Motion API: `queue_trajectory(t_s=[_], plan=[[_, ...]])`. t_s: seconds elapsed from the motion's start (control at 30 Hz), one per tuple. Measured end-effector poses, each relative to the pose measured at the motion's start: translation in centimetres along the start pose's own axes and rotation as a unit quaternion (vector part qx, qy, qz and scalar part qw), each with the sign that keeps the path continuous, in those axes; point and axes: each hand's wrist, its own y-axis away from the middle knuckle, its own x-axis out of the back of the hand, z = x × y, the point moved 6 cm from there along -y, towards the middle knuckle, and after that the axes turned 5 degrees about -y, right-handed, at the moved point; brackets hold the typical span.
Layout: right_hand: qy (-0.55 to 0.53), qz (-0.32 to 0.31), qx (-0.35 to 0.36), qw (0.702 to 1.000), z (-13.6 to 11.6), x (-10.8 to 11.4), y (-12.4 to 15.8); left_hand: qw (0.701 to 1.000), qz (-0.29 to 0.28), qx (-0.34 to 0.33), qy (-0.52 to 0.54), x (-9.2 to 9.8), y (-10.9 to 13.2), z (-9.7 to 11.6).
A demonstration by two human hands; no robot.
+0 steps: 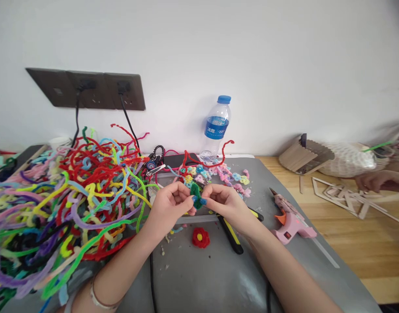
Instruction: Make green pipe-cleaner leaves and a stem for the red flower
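Observation:
Between my two hands, at the middle of the view, is a small dark green piece of bent pipe cleaner (196, 194). The thumb and fingers of my left hand (173, 203) pinch its left side. My right hand (221, 204) pinches it from the right, thumb against finger. Just below, on the grey mat, lies a red pipe cleaner flower (201, 238) with a yellow centre. Pliers with yellow and black handles (231, 234) lie partly hidden under my right hand and forearm.
A big heap of coloured pipe cleaners (98, 191) covers the left. Small pastel flowers (227, 176) lie behind my hands, near a plastic bottle (216, 126). A pink glue gun (292, 221) rests at right. Another person's hand (378, 180) is near wooden pieces (344, 195).

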Motion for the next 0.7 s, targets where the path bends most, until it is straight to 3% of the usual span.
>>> queue_trajectory(t_s=[0.7], plan=[[-0.005, -0.006, 0.000, 1.000, -0.01, -0.07, 0.00, 1.000, -0.004, -0.006, -0.003, -0.03, -0.11, -0.01]])
